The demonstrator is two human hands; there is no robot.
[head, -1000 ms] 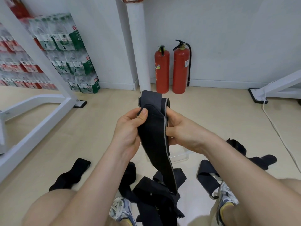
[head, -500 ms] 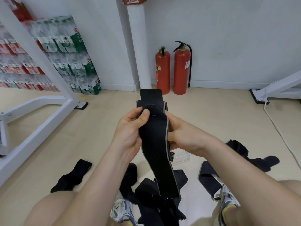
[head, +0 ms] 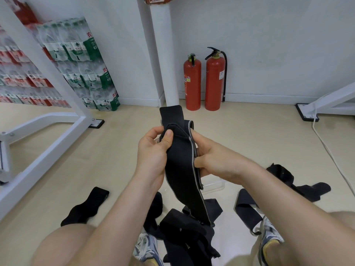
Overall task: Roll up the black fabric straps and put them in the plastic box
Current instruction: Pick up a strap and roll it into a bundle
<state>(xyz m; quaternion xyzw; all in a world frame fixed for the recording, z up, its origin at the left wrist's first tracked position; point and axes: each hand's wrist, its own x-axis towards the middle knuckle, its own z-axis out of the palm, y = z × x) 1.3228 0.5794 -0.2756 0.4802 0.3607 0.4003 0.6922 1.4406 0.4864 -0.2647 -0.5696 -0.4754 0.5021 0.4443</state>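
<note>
Both hands, left [head: 153, 150] and right [head: 213, 160], pinch one black strap [head: 180, 160] (upper end folded over).

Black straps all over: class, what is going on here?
A person holds one black strap in both hands: the left hand pinches its folded top, the right hand grips its edge. Its tail hangs down, not yet rolled. More loose straps lie on the floor near the clear plastic box.
</note>
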